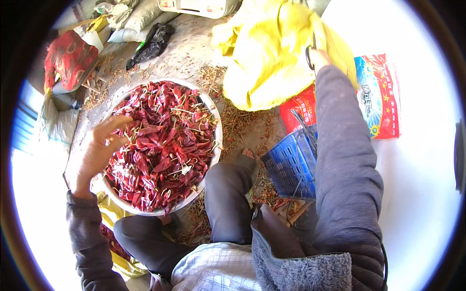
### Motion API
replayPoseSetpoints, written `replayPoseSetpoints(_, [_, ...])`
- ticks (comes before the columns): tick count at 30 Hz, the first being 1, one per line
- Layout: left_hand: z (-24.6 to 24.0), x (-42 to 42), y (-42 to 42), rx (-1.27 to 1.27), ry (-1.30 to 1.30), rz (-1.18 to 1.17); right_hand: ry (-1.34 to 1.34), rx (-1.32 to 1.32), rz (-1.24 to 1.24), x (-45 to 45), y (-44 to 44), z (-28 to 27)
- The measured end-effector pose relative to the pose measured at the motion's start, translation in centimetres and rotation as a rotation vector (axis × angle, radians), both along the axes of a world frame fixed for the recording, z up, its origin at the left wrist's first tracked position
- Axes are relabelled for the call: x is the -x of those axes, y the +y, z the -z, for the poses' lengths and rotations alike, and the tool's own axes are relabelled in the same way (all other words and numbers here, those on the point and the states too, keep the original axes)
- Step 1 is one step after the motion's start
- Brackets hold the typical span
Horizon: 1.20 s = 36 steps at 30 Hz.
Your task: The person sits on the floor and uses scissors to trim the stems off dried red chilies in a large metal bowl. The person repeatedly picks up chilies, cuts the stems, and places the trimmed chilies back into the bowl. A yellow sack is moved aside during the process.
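Note:
A wide white basin [220, 134] in front of me is heaped with dried red chili peppers [160, 145], many with pale stems. My left hand [96, 149] reaches over the basin's left side, fingers spread and their tips by the peppers; I see nothing held in it. Stretched far forward on the right, my right hand [320, 59] grips black-handled scissors [310, 57]. The blades cannot be made out against the yellow woven sack [269, 54] that lies beside and beneath that hand.
A blue plastic crate [291, 160] with dark cords stands by my right leg. Red printed bags [386, 94] lean beyond my sleeve. Chili debris [240, 123] litters the floor. A black plastic bag [154, 43], white sacks [142, 18] and a red cloth-covered seat [71, 60] are farther off.

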<state>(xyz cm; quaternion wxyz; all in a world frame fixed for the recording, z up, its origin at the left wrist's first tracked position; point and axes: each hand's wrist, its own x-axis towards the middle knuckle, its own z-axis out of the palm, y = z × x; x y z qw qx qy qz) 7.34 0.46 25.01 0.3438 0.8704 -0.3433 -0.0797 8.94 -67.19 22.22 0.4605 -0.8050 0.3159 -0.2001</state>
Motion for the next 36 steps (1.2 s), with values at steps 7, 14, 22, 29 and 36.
replayPoseSetpoints(7, [9.3,3.7,3.5,-0.105,0.171,0.031,-0.130,-0.563,0.086,2.0,8.1,6.2])
replayPoseSetpoints(14, [13.9,5.7,3.8,-0.113,0.006,0.081,-0.104,-0.731,-0.495,3.0,29.1,5.8])
replayPoseSetpoints(22, [20.2,5.4,4.8,-0.281,-0.323,-0.049,-0.114,-0.256,-0.776,2.8,43.4,13.2])
replayPoseSetpoints(29, [22.4,3.2,5.1,-0.354,-0.290,-0.084,0.010,-0.504,-0.820,1.7,44.3,15.6])
replayPoseSetpoints(36, [22.9,1.8,4.9,-0.238,-0.536,-0.244,-0.119,-0.887,-0.667,0.0,44.7,17.0])
